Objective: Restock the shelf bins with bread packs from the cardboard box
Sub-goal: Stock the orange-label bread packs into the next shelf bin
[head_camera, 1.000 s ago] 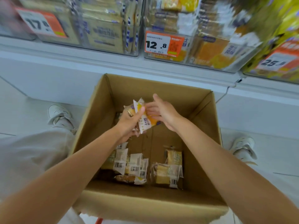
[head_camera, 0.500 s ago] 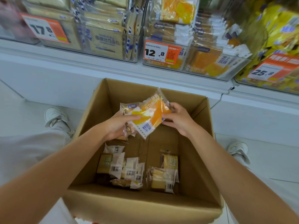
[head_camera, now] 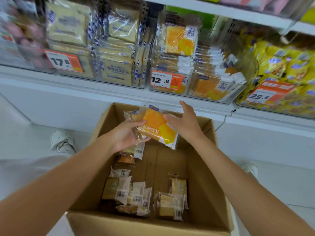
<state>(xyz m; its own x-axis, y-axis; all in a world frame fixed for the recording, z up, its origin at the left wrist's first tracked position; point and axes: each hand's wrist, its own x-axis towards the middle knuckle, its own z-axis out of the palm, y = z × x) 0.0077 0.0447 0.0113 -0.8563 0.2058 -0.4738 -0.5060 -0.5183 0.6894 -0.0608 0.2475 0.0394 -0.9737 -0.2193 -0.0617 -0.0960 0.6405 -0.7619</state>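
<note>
Gripped the orange bread pack (head_camera: 156, 124) in curled fingers of the left hand (head_camera: 125, 135), above the cardboard box (head_camera: 211, 150), below the shelf bin (head_camera: 196, 97). Spread the right hand (head_camera: 186, 124) straight-fingered, released, thumb touching the pack's edge. Judged light, soft, slippery in film: better cradled flat than squeezed.

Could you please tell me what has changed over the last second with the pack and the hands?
The orange pack rose from deep in the box to its far rim, toward the shelf. The left grip still holds it. The right grip has released it and opened, fingers spread at the pack's right edge. The packs on the box floor stayed put.
</note>
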